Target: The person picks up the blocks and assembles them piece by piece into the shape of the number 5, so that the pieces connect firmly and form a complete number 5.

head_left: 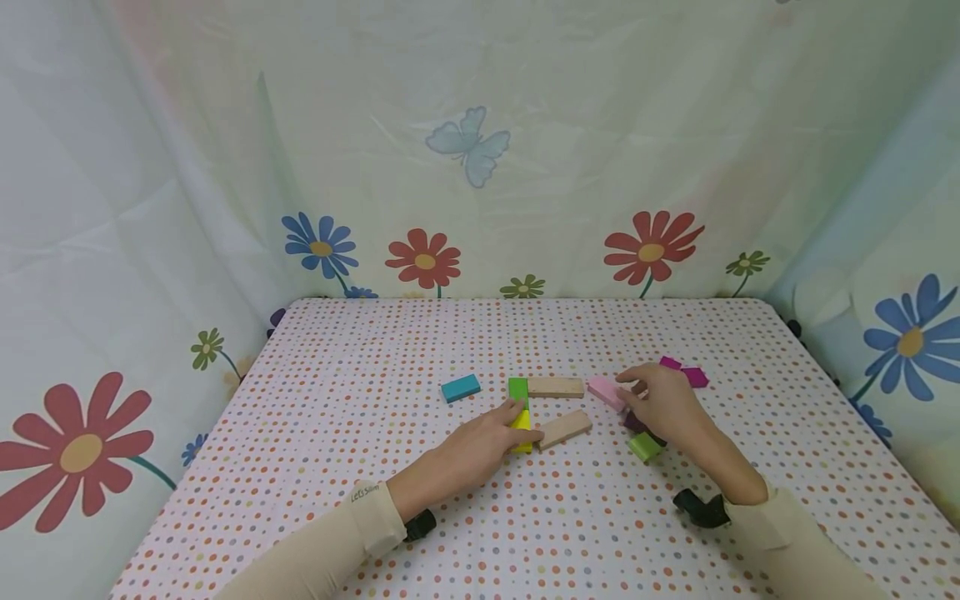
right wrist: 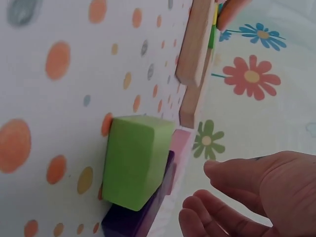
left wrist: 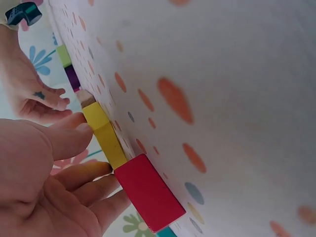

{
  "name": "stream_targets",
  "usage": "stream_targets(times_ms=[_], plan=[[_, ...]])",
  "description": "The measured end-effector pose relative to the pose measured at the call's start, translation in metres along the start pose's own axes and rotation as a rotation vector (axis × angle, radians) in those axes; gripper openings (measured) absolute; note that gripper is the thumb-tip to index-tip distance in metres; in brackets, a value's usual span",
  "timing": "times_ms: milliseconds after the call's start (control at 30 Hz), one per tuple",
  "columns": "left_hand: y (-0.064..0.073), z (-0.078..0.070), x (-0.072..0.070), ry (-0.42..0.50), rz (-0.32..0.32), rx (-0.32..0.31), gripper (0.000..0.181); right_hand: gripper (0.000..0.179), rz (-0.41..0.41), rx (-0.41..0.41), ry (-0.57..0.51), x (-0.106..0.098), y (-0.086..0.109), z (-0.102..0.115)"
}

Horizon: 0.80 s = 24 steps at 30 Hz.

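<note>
My left hand point(head_left: 480, 446) rests over a yellow block point(left wrist: 106, 136), thumb and fingertips at its edges. A green block point(head_left: 518, 390) touches the yellow one's far end. A red block point(left wrist: 149, 192), hidden under this hand in the head view, lies beside the yellow block in the left wrist view. My right hand point(head_left: 663, 400) hovers close to a pink block point(head_left: 606, 393), thumb and fingers apart and holding nothing. Below that hand lie a dark purple block point(right wrist: 131, 219) and a light green block point(right wrist: 136, 160).
Two plain wooden blocks, a far one point(head_left: 555, 387) and a near slanted one point(head_left: 565, 429), lie between the hands. A blue block point(head_left: 461, 388) sits to the left. Magenta blocks point(head_left: 695, 377) lie behind the right hand. A dotted cloth point(head_left: 375, 342) covers the table.
</note>
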<state>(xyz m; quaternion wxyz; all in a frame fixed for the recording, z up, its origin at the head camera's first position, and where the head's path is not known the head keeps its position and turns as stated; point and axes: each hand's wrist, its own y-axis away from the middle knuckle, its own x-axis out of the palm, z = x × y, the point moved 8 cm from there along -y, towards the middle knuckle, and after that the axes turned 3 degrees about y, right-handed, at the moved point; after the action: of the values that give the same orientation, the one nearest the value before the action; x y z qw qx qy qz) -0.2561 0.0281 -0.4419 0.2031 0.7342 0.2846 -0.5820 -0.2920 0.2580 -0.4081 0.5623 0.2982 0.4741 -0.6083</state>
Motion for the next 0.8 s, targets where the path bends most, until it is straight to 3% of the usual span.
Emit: stream_targets(times_ms=[300, 800], plan=[[-0.002, -0.001, 0.003, -0.003, 0.033, -0.01, 0.052, 0.03, 0.105, 0.113, 0.014, 0.009, 0.004, -0.017], [-0.001, 0.001, 0.002, 0.008, 0.037, -0.017, 0.048, 0.04, 0.168, 0.116, 0.053, 0.012, 0.021, -0.021]])
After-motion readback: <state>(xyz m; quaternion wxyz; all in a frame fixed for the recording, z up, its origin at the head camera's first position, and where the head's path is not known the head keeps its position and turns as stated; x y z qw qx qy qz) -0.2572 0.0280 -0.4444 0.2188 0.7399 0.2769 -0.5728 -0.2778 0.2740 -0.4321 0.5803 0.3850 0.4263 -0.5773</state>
